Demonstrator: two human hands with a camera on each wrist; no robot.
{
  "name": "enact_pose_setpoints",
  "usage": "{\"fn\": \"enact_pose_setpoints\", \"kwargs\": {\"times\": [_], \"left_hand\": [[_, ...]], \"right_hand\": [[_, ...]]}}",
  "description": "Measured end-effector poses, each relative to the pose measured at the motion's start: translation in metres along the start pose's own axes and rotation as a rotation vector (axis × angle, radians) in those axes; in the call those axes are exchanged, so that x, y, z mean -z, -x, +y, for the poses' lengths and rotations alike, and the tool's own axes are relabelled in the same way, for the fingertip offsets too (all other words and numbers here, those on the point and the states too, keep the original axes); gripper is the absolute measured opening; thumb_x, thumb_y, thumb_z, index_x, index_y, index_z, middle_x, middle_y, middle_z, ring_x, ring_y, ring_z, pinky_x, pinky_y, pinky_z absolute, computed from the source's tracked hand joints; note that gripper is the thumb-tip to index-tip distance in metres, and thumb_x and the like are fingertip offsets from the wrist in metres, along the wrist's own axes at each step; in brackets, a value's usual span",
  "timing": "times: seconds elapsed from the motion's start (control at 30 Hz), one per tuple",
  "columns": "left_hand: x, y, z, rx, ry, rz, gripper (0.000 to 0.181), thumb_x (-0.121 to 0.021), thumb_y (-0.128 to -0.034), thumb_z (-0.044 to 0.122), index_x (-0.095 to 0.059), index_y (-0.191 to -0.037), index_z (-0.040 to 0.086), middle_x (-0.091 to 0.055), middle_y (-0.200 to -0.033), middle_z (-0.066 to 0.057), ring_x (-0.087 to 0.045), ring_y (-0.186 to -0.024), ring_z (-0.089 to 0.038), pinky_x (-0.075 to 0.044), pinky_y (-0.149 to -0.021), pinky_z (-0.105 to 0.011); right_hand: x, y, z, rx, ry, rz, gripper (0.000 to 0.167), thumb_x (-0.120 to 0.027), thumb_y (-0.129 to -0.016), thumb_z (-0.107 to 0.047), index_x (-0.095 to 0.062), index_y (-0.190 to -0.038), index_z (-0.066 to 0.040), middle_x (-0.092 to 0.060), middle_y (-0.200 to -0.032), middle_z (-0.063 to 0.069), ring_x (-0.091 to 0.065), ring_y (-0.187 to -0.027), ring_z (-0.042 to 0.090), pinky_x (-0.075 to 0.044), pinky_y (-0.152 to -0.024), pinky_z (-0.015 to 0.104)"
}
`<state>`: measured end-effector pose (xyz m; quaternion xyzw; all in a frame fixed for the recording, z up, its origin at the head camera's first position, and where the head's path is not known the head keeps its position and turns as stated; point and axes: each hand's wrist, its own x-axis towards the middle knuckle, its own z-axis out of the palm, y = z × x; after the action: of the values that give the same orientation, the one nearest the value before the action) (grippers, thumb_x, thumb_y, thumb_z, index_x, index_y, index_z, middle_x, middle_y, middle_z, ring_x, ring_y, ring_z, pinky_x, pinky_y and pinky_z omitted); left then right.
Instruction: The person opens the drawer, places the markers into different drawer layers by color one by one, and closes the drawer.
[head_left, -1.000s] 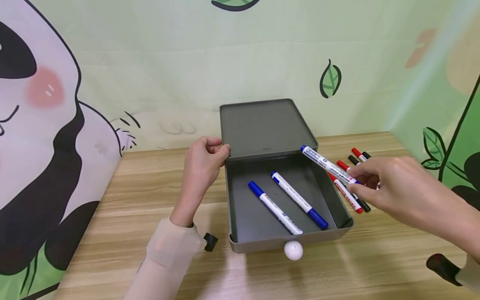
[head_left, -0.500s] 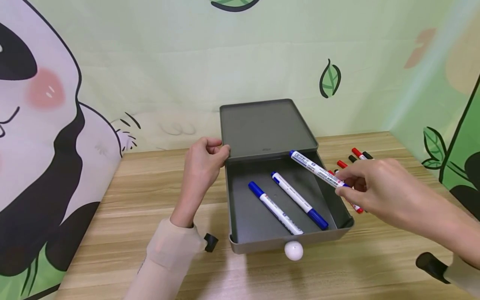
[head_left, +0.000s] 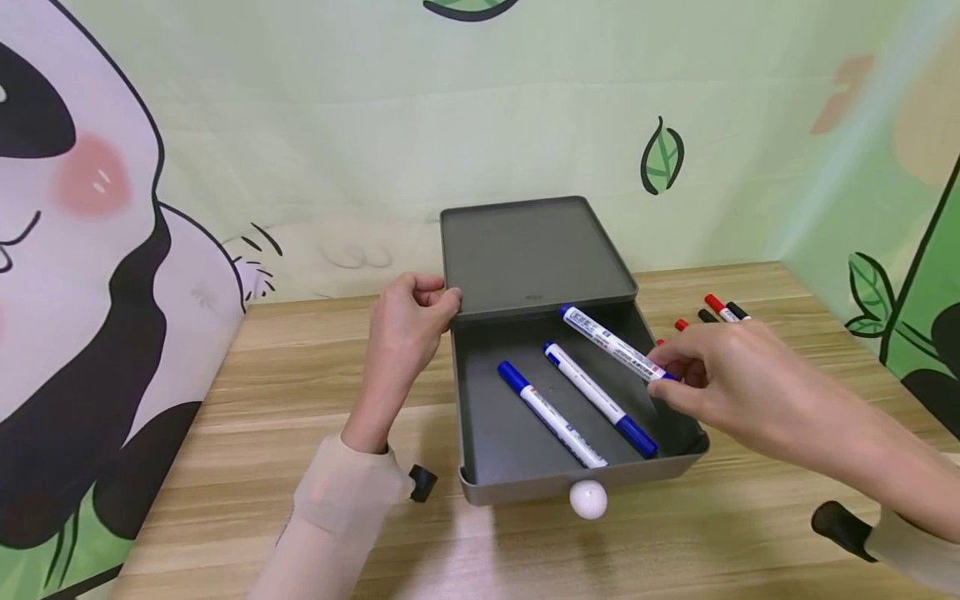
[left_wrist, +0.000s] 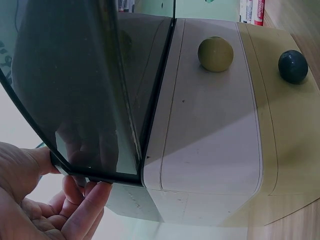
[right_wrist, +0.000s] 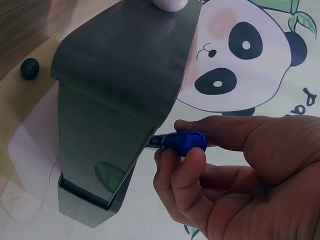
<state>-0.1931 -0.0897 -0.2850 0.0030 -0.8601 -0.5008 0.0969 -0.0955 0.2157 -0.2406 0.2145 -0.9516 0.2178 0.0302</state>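
My right hand [head_left: 738, 379] pinches a blue-capped white marker [head_left: 611, 340] by one end, its other end reaching over the right part of a grey open drawer [head_left: 491, 442]. In the right wrist view the marker's blue end [right_wrist: 187, 143] sits between thumb and fingers [right_wrist: 186, 175]. Two more blue-and-white markers, a left one [head_left: 551, 414] and a middle one [head_left: 600, 400], lie slanted in the drawer. At the unit's left edge, by the grey top [head_left: 532, 254], my left hand [head_left: 408, 333] grips the rim with thumb and fingers, as the left wrist view shows too.
Red and black markers [head_left: 722, 308] lie on the wooden table [head_left: 300, 400] right of the drawer, partly behind my right hand. A white round knob [head_left: 588, 499] sticks out from the drawer front. Below the drawer, the left wrist view shows pale fronts with a yellowish knob [left_wrist: 215, 54] and a dark knob [left_wrist: 293, 66].
My right hand has moved left with the marker, bringing it further over the drawer and covering more of the red and black markers. The left hand stays in place.
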Motion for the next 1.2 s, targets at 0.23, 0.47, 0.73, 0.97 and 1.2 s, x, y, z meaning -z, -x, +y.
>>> {"fn": "enact_pose_setpoints", "kwargs": {"times": [0.23,0.47,0.73,0.97,1.2], "left_hand": [[0.000,-0.001,0.000,-0.013,-0.001,0.006,0.034,-0.071,-0.0943,0.027,-0.070,-0.118,0.004,-0.070,-0.090,-0.006,-0.065,-0.076,-0.023,-0.047,-0.068,-0.032],[-0.001,-0.001,0.001,-0.015,0.000,0.008,0.033,-0.071,-0.0938,0.027,-0.070,-0.117,0.004,-0.070,-0.090,-0.006,-0.065,-0.076,-0.023,-0.047,-0.068,-0.032],[-0.001,-0.001,0.000,-0.019,-0.003,0.016,0.033,-0.071,-0.0934,0.027,-0.070,-0.117,0.004,-0.070,-0.089,-0.006,-0.064,-0.076,-0.023,-0.047,-0.068,-0.032],[-0.001,-0.001,-0.001,-0.017,0.001,0.014,0.033,-0.071,-0.0942,0.027,-0.070,-0.118,0.003,-0.070,-0.090,-0.007,-0.063,-0.076,-0.023,-0.047,-0.067,-0.032],[0.000,0.000,0.000,-0.010,0.006,0.008,0.033,-0.071,-0.0943,0.026,-0.069,-0.118,0.003,-0.070,-0.091,-0.007,-0.064,-0.077,-0.023,-0.047,-0.067,-0.032]], "right_hand": [[-0.002,-0.003,-0.005,0.019,-0.022,-0.010,0.015,-0.079,-0.088,-0.010,-0.078,-0.102,-0.003,-0.067,-0.078,-0.010,-0.059,-0.068,0.005,-0.052,-0.061,0.025],[-0.006,-0.005,-0.009,0.030,-0.027,-0.008,0.016,-0.080,-0.088,-0.010,-0.079,-0.103,-0.004,-0.067,-0.077,-0.012,-0.059,-0.068,0.004,-0.052,-0.062,0.025],[-0.011,-0.007,-0.014,0.010,-0.067,-0.021,0.022,-0.082,-0.090,-0.023,-0.079,-0.103,-0.005,-0.070,-0.080,-0.011,-0.063,-0.070,0.003,-0.054,-0.063,0.025],[-0.013,-0.003,-0.016,0.002,-0.063,0.012,0.022,-0.082,-0.090,-0.019,-0.078,-0.105,-0.003,-0.069,-0.083,-0.010,-0.062,-0.072,0.003,-0.054,-0.063,0.024],[-0.014,0.015,-0.023,0.045,-0.096,0.093,0.018,-0.083,-0.088,-0.015,-0.077,-0.104,-0.014,-0.063,-0.080,-0.016,-0.058,-0.071,0.003,-0.051,-0.061,0.024]]}}
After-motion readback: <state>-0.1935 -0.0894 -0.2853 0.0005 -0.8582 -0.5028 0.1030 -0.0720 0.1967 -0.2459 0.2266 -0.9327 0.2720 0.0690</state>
